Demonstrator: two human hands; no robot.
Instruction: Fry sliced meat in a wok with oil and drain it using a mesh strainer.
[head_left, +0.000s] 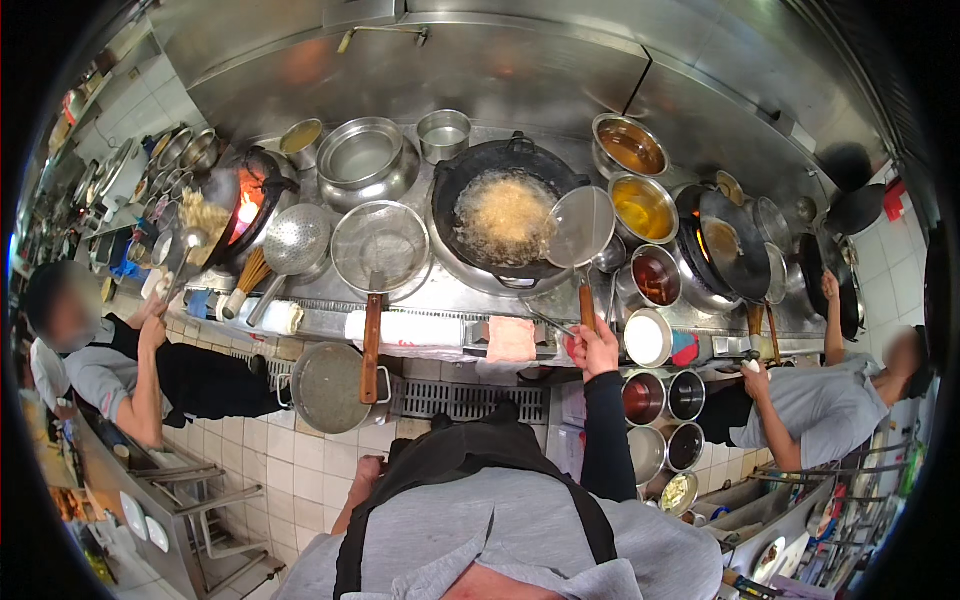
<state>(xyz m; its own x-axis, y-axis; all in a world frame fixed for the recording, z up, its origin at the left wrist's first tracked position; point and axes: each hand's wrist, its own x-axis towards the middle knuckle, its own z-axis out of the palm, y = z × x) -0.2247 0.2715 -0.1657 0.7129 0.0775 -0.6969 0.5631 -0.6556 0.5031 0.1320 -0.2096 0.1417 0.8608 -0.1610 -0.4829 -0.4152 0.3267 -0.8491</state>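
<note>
My right hand (598, 346) is closed on the wooden handle of a wire-mesh strainer (589, 225), whose round head overlaps the right edge of a black wok (547, 161). Pale golden food bubbles in hot oil (506, 210) inside the wok. My left hand (369, 469) hangs low beside my apron; no held object shows, and its fingers are partly hidden. Left of the wok, a second mesh strainer (380, 244) rests with its wooden handle over the counter edge. A ladle (610, 255) lies just right of the held strainer's head.
Steel pots of amber liquid (631, 146) and yellow oil (643, 208) stand right of the wok. A large pot (330, 386) sits below the counter edge. Co-workers are at woks on both sides, a flame (247, 210) burning at the left one. Folded towels (409, 328) line the front edge.
</note>
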